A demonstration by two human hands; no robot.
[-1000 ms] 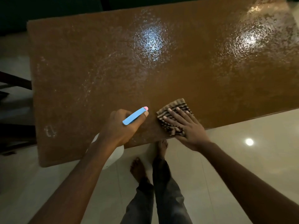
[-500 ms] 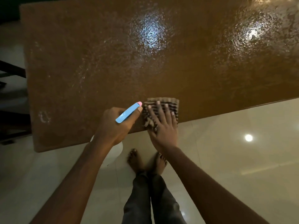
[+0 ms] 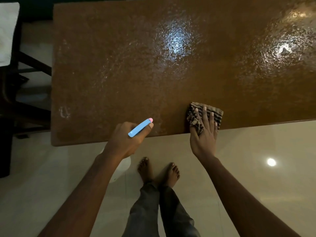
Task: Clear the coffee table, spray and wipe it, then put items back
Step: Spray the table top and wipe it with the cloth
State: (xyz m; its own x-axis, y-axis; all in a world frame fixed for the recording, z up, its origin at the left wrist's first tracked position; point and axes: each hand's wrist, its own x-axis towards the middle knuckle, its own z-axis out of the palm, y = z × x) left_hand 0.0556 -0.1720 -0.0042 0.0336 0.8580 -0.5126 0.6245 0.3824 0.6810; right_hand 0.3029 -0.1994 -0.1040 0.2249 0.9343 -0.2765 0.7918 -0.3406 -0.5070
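Spray-and-wipe at the near edge of the wet brown textured desk (image 3: 119, 65).
My right grip (image 3: 203, 135) lies flat, fingers spread, pressing the folded brown-and-cream striped cloth (image 3: 214, 114) onto the desk at that edge, some cloth bunched by the thumb. My left grip (image 3: 125, 140) is curled round the white spray bottle (image 3: 139, 128) with blue head and pink nozzle, held over the desk edge, nozzle aimed across the shining top.
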